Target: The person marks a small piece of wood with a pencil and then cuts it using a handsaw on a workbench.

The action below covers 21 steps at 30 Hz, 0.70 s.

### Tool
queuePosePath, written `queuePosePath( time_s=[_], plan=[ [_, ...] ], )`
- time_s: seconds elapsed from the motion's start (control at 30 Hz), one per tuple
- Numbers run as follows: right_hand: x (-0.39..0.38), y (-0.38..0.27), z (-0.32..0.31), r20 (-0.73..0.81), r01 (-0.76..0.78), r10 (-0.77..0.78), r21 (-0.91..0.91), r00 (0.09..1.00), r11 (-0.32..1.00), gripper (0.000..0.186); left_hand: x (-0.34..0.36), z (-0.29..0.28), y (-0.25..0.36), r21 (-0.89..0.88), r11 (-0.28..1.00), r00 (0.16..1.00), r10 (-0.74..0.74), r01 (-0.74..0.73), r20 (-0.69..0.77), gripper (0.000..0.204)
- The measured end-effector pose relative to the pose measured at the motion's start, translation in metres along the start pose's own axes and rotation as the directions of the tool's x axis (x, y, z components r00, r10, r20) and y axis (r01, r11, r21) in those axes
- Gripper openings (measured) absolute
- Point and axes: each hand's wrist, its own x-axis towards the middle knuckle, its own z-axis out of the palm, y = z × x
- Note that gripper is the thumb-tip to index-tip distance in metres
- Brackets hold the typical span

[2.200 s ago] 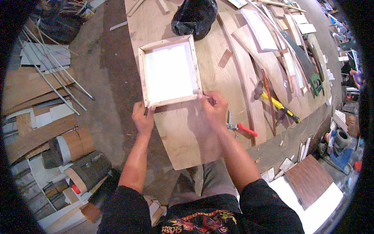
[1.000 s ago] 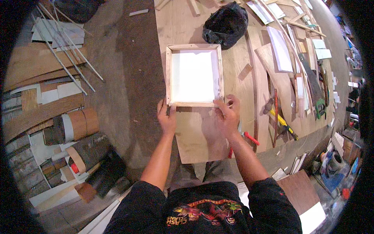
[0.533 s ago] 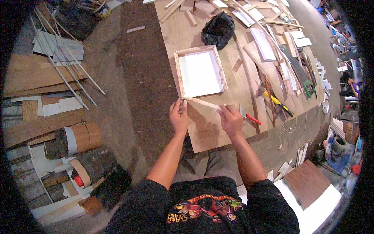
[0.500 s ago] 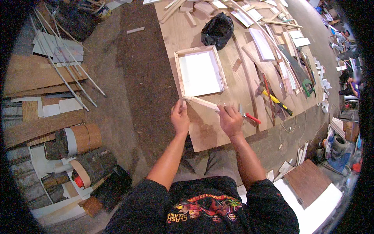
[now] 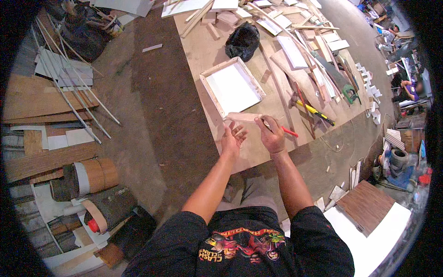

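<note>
A shallow wooden frame (image 5: 206, 90) with a white bottom panel lies on the plywood table top. At its near side, my right hand (image 5: 271, 134) pinches one end of a short pale wooden strip (image 5: 243, 117). The strip's other end lies close to the frame's near corner; whether they touch, I cannot tell. My left hand (image 5: 233, 138) is just below that end, palm up with its fingers apart, holding nothing. Just right of my right hand lies a red-handled tool (image 5: 290, 132), its front part hidden by the hand.
A hammer (image 5: 318, 113) with a yellow handle and a green-handled handsaw (image 5: 351, 93) lie on the table's right. An open black plastic bag (image 5: 242, 42) stands behind the frame. Wood offcuts (image 5: 226, 18) crowd the far side. Rolled sheets (image 5: 94, 177) lie at left; a person (image 5: 410, 90) sits far right.
My left hand has let go of the strip's far end and opened, moving right and down. My right hand still grips the strip, now more level. The view has turned, so the frame appears rotated.
</note>
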Motion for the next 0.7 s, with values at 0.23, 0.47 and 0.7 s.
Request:
queuePosePath(
  time_s=[0.23, 0.47, 0.7],
  plan=[
    [-0.016, 0.011, -0.008, 0.066, -0.04, 0.033, 0.101, 0.997, 0.994, 0.035, 0.045, 0.016, 0.009, -0.249, 0.963, 0.98, 0.058, -0.106, -0.192, 0.058],
    [-0.038, 0.08, -0.014, 0.056, -0.49, 0.498, 0.302, 0.866, 0.818, 0.026, 0.043, 0.026, 0.006, -0.157, 0.975, 0.947, 0.105, -0.159, -0.304, 0.059],
    [-0.062, 0.113, -0.017, 0.444, -0.831, 0.729, 0.459, 0.521, 0.314, 0.02, 0.027, 0.125, -0.062, 0.187, 0.945, 0.942, 0.298, -0.268, -0.155, 0.054]
  ],
)
